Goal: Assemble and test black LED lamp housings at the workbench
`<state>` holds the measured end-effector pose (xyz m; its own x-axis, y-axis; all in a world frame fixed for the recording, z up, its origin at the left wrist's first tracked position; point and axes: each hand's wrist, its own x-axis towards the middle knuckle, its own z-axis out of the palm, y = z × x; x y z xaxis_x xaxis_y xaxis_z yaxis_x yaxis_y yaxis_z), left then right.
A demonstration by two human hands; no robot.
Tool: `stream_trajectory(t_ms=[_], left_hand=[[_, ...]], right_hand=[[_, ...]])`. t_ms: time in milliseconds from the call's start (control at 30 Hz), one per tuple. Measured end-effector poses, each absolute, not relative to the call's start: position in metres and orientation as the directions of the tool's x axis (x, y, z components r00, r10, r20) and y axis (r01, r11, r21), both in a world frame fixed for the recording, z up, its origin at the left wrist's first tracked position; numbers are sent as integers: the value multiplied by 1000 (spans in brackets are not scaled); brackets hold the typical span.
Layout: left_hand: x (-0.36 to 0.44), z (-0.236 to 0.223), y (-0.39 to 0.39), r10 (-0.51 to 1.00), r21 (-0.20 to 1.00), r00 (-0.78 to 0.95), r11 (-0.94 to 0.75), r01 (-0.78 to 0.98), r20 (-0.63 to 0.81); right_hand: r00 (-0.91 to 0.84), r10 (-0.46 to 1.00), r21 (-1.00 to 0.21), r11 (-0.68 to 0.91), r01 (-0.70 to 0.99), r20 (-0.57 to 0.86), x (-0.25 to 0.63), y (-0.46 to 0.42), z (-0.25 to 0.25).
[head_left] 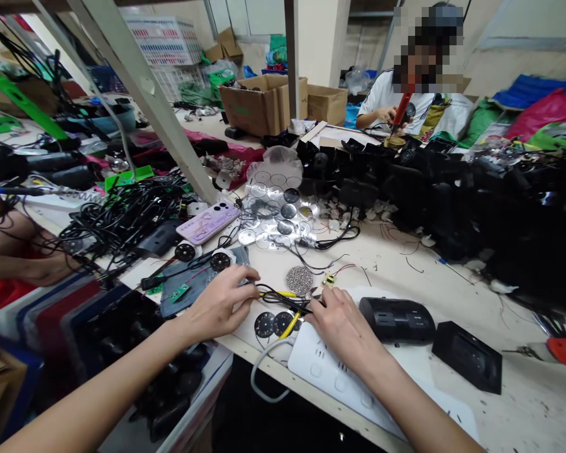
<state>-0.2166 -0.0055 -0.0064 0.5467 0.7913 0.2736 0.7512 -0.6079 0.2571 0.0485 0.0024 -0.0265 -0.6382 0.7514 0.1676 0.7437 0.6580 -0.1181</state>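
White power strip (306,350) along the worktop (382,258) edge, black housing (396,321) beside it, round patch of silver beads (299,279) near yellow-handled pliers (290,326), black cable (283,301) crossing them between the hands, left hand (224,302) loosely curved beside the cable, grip unclear, right hand (342,321) closed on it.

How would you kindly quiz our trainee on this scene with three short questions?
1. True or false: the cable lies between the left hand and the right hand.
2. The pliers have handles of which colour? A red, B yellow, C green.
3. Which is nearer the right hand: the phone or the power strip?

Key: 1. True. 2. B. 3. The power strip.
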Motion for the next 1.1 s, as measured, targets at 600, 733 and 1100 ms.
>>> stream_trajectory(t_ms=[600, 733, 1100], left_hand=[[-163, 5, -1, 854, 417, 465, -520, 746, 234], [-156, 4, -10, 732, 196, 572, -663, 722, 370], [-148, 1, -13, 724, 292, 485, -661, 691, 491]], right_hand=[[-542, 745, -466, 667, 581, 389, 65, -11, -2], [-512, 785, -662, 593, 458, 349, 56, -3, 12], [-434, 845, -824, 469, 317, 314, 48, 5, 4]])
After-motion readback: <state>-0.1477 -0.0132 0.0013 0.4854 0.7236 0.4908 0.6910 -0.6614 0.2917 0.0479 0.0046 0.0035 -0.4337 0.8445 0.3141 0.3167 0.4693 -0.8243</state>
